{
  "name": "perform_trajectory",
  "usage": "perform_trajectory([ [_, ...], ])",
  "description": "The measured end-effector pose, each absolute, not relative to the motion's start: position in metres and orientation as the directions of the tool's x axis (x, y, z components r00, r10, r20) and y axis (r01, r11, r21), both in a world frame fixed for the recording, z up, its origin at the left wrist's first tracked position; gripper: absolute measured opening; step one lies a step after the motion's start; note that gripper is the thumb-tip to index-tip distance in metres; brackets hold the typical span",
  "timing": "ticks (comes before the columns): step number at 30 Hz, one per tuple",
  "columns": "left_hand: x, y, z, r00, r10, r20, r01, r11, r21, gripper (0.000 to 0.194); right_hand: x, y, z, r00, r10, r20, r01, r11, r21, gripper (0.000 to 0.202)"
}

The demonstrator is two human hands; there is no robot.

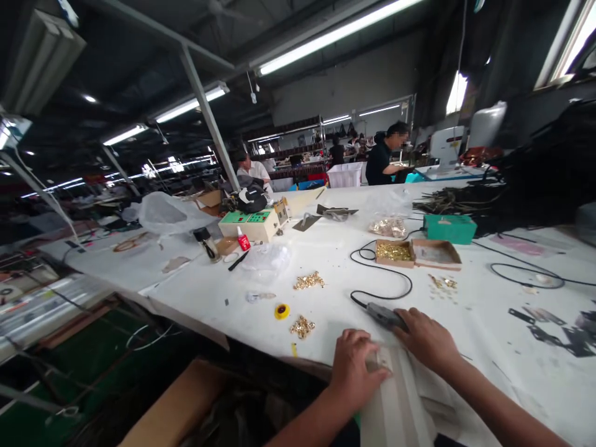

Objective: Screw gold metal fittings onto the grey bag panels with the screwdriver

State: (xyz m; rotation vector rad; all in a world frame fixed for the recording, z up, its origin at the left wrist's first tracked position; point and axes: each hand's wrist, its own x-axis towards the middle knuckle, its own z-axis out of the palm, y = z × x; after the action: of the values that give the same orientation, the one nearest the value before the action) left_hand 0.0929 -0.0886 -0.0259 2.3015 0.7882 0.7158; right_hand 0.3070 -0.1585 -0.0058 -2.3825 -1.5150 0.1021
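My left hand [356, 363] is curled at the near table edge, thumb and fingers closed around the end of a long beige, striped piece [395, 403] that looks like folded material. To its right, my right hand [426, 338] has its fingers wrapped on the back end of a grey corded hand tool [382, 315], which lies low over the white table. The tool's exact kind is not clear. Left of the hands are two small heaps of gold-coloured metal fittings, one nearer [302, 327] and one farther [309, 280], beside a yellow ring-shaped item [282, 311].
A black cord [410, 282] loops across the white table [326, 248]. Farther back are a cardboard box of gold pieces [393, 251], a green box [449, 228], a machine with a green panel [249, 222] and a red bottle [243, 239]. Dark flat parts [563, 335] lie right. Co-workers sit beyond.
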Motion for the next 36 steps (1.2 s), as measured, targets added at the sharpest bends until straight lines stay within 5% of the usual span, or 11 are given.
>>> perform_trajectory([
  [4, 0.093, -0.096, -0.026, 0.620, 0.709, 0.335, 0.428, -0.664, 0.613, 0.043, 0.298, -0.197, -0.020, 0.468, 0.820, 0.331, 0.872, -0.367, -0.325, 0.041],
  [9, 0.091, -0.104, -0.015, 0.653, 0.672, 0.349, 0.463, -0.719, 0.518, 0.022, 0.247, -0.248, -0.035, 0.616, 0.783, 0.094, 0.622, -0.409, -0.667, 0.043],
  [14, 0.077, -0.117, 0.001, 0.663, 0.688, 0.296, 0.405, -0.662, 0.631, 0.009, 0.194, -0.256, -0.023, 0.630, 0.762, 0.149, 0.385, -0.140, -0.912, 0.039],
  [18, 0.060, -0.138, 0.023, 0.624, 0.767, 0.149, 0.135, -0.293, 0.946, 0.037, 0.165, -0.247, 0.003, 0.599, 0.742, 0.300, 0.417, 0.031, -0.908, 0.015],
  [22, 0.050, -0.156, 0.043, 0.605, 0.796, 0.032, -0.041, -0.009, 0.999, 0.042, 0.149, -0.248, 0.032, 0.401, 0.799, 0.448, 0.556, 0.176, -0.812, 0.014],
  [25, 0.049, -0.158, 0.047, 0.462, 0.881, -0.098, -0.084, 0.153, 0.985, 0.042, 0.151, -0.253, 0.047, 0.340, 0.835, 0.432, 0.479, 0.241, -0.844, 0.011],
  [30, 0.051, -0.160, 0.054, 0.490, 0.859, -0.148, -0.144, 0.247, 0.958, 0.041, 0.176, -0.249, 0.050, 0.539, 0.752, 0.380, 0.468, 0.108, -0.877, 0.017],
  [36, 0.053, -0.166, 0.064, 0.536, 0.837, -0.110, -0.016, 0.140, 0.990, 0.040, 0.189, -0.237, 0.042, 0.597, 0.745, 0.298, 0.436, 0.011, -0.900, 0.023],
])
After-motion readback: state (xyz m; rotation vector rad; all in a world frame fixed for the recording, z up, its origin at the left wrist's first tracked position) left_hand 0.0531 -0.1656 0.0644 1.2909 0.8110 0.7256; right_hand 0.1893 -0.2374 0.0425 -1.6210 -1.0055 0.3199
